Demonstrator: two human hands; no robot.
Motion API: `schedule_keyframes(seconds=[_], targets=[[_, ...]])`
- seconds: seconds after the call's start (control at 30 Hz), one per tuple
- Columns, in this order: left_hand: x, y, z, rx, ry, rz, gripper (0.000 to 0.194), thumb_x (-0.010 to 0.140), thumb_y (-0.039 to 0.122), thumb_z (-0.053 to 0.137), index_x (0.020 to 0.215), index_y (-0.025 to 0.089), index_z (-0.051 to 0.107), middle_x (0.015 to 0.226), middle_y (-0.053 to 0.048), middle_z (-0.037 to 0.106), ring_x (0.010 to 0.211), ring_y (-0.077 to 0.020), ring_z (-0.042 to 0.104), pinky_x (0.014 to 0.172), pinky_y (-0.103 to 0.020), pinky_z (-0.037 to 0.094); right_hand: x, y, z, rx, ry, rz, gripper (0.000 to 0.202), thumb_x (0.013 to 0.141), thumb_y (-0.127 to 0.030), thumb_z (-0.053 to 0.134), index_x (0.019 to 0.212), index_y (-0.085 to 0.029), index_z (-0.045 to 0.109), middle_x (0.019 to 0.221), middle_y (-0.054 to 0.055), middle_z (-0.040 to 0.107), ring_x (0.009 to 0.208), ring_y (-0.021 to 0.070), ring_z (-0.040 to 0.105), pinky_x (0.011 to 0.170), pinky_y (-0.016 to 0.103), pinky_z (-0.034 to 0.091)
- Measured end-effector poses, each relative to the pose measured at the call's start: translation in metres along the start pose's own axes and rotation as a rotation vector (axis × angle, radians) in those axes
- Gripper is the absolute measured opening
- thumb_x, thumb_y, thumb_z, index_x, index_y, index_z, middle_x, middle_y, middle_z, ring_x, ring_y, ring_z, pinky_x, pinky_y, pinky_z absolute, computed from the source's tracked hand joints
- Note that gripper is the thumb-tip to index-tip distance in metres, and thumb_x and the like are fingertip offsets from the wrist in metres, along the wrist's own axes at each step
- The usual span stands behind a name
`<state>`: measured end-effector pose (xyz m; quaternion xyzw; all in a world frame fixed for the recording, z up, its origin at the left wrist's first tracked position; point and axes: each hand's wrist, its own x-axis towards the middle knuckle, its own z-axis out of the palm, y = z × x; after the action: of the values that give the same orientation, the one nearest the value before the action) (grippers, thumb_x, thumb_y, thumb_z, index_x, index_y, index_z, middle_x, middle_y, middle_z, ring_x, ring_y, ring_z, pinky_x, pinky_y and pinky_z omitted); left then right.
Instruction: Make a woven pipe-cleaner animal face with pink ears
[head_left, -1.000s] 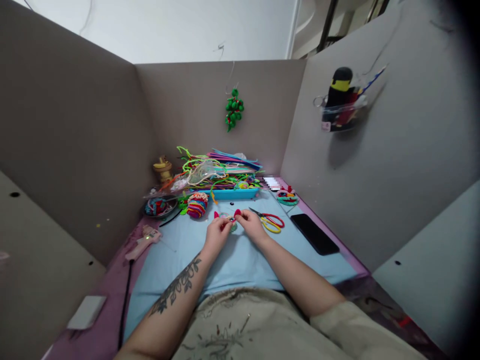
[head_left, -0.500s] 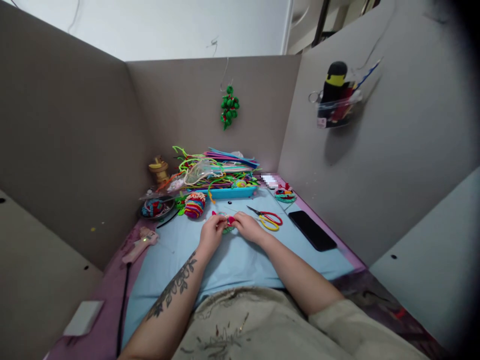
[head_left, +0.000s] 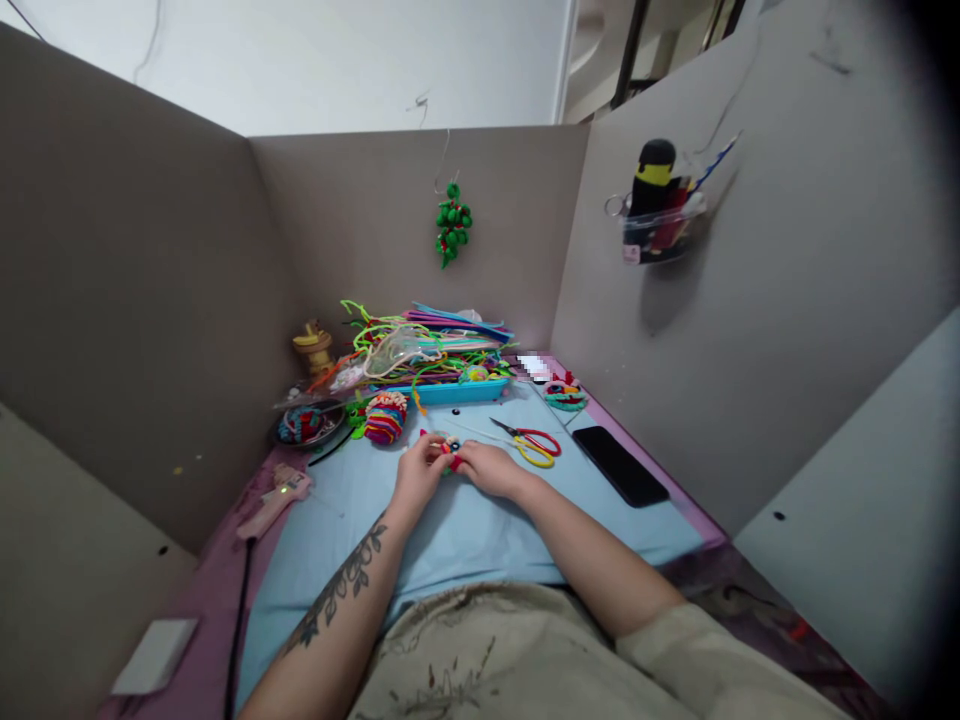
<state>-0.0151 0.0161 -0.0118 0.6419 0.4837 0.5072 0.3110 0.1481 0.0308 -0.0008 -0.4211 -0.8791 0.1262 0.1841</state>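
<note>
A small pipe-cleaner figure (head_left: pixel 451 452), with red, pink and green parts and a dark, eye-like spot, is held between both hands over the blue cloth. My left hand (head_left: pixel 420 470) pinches it from the left. From the right, my right hand (head_left: pixel 486 468) grips its other side with closed fingers. Much of the figure is hidden by the fingers. Just right of my right hand lie scissors (head_left: pixel 534 445) with one red and one yellow handle, blades spread apart. A striped, rainbow-coloured bundle (head_left: pixel 386 418) sits beyond my left hand.
Pipe cleaners heap over a blue tray (head_left: pixel 465 390) at the back. A black phone (head_left: pixel 621 466) lies at right, near a round colourful piece (head_left: pixel 565 394). A pink glue gun (head_left: pixel 276 503) and a dish (head_left: pixel 307 425) are at left. Grey partitions (head_left: pixel 420 160) enclose the table.
The figure has been turned in the fingers, so its dark eye-like spot now shows. Both hands stay close together on it. The whole view has shifted slightly.
</note>
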Motion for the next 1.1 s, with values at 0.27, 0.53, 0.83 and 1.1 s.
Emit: schedule_keyframes(seconds=[0.27,0.53,0.83,1.1], targets=[[0.000,0.010,0.001,-0.224,0.121,-0.061,0.029,0.066,0.031,0.066,0.088,0.018,0.053,0.066,0.002,0.060,0.059,-0.0128,0.059,0.054,-0.023,0.045,0.002,-0.001,0.004,0.445,0.272,-0.030,0.018,0.077,-0.018,0.054,0.093,-0.018,0.063,0.085,0.003,0.064,0.073,0.0128,0.056,0.067,0.024,0.042],[0.000,0.012,0.008,-0.560,0.238,-0.209,0.041,0.059,0.034,0.073,0.081,0.018,0.042,0.055,0.007,0.057,0.049,-0.0101,0.058,0.052,-0.021,0.045,0.001,-0.010,0.010,0.416,0.498,-0.084,0.020,0.079,-0.022,0.056,0.098,-0.018,0.063,0.090,0.005,0.066,0.079,0.0147,0.058,0.074,0.027,0.045],[0.000,0.013,0.008,-0.621,0.222,-0.261,0.044,0.055,0.033,0.075,0.075,0.019,0.039,0.054,0.007,0.057,0.048,-0.0121,0.060,0.056,-0.027,0.049,0.001,-0.009,0.009,0.489,0.476,-0.111,0.017,0.080,-0.022,0.056,0.092,-0.022,0.068,0.090,0.005,0.069,0.085,0.0167,0.061,0.082,0.031,0.045],[0.003,0.011,0.003,-0.593,0.315,-0.238,0.040,0.056,0.032,0.073,0.074,0.019,0.039,0.057,0.007,0.055,0.050,-0.0094,0.057,0.052,-0.021,0.045,0.008,-0.003,0.011,0.986,0.389,0.210,0.022,0.071,-0.032,0.060,0.085,-0.016,0.066,0.062,0.000,0.061,0.049,0.0101,0.049,0.046,0.021,0.039]])
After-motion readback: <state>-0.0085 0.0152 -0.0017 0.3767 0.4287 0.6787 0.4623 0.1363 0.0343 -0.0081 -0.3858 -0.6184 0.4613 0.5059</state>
